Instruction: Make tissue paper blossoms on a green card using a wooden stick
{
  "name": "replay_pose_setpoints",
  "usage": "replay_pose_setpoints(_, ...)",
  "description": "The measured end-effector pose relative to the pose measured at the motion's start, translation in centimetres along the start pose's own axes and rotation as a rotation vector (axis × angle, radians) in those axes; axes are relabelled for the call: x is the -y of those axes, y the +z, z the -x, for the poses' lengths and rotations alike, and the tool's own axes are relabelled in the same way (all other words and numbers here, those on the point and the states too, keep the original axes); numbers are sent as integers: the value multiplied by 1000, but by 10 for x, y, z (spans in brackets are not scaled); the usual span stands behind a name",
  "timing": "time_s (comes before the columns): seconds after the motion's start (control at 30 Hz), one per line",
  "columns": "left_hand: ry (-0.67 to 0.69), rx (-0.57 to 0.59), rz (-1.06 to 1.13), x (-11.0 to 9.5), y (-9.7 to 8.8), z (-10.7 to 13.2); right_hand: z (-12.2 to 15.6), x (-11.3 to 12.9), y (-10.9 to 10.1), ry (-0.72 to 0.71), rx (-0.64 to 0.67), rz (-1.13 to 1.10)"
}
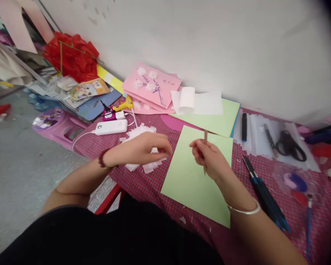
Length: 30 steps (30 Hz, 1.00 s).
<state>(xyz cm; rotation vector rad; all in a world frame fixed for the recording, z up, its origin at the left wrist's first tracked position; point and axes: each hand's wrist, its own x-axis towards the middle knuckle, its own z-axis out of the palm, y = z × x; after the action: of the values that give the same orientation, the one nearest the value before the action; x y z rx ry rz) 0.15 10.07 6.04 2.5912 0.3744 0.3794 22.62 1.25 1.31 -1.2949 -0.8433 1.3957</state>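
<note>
My right hand (206, 156) is closed around a thin, flat brown stick (205, 135), held upright over a light green sheet of paper (182, 176). Whether the stick is wood or a strip of card, I cannot tell. My left hand (143, 148) hovers at the green sheet's left side, over a pile of small white paper pieces (149, 167). Its fingers are bent and stand apart from the thumb, with nothing visible between them. Part of the pile is hidden beneath that hand.
Right of the green sheet lie a utility knife (260, 187), black scissors (289, 145), a black marker (244, 127) and a paintbrush (309, 224). Pink flower cards (151, 86) and a white paper roll (187, 100) lie by the wall. At left are a white power bank (111, 127) and yellow glue gun (124, 104).
</note>
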Motion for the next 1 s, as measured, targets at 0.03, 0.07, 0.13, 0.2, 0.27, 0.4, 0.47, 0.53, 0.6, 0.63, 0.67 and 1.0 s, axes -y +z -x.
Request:
replay_pose_setpoints(0.03, -15, 62, -41, 7, 5, -2, 2, 1, -6, -1, -4, -29)
replay_pose_setpoints(0.07, -26, 135, -91, 14, 10, -5, 4, 1, -12, 0, -9, -50)
replay_pose_setpoints(0.13, -32, 261, -191, 30, 21, -12, 7, 0, -23, 3, -16, -70)
replay_pose_setpoints(0.2, -17, 335, -252, 41, 31, -17, 9, -3, -30, 7, -21, -80)
replay_pose_setpoints(0.27, -3, 380, -292, 47, 36, -21, 10, -6, -36, 14, -29, -93)
replay_pose_setpoints(0.4, -26, 453, -293, 48, 35, -26, 12, -9, -46, 10, -68, -119)
replay_pose_setpoints(0.47, -47, 500, -261, 47, 36, -29, 13, -9, -51, -8, -92, -120)
replay_pose_setpoints(0.53, -59, 534, -224, 48, 38, -31, 13, -8, -55, -27, -119, -116)
replay_pose_setpoints(0.6, -77, 534, -192, 49, 40, -32, 15, -7, -58, -39, -140, -114)
replay_pose_setpoints(0.63, -83, 523, -168, 50, 40, -33, 16, -7, -60, -44, -151, -113)
replay_pose_setpoints(0.67, -85, 502, -132, 51, 39, -34, 17, -6, -62, -54, -166, -112)
replay_pose_setpoints(1.0, -430, 157, 296, 50, 19, -105, 27, 16, -109, -373, -536, 172)
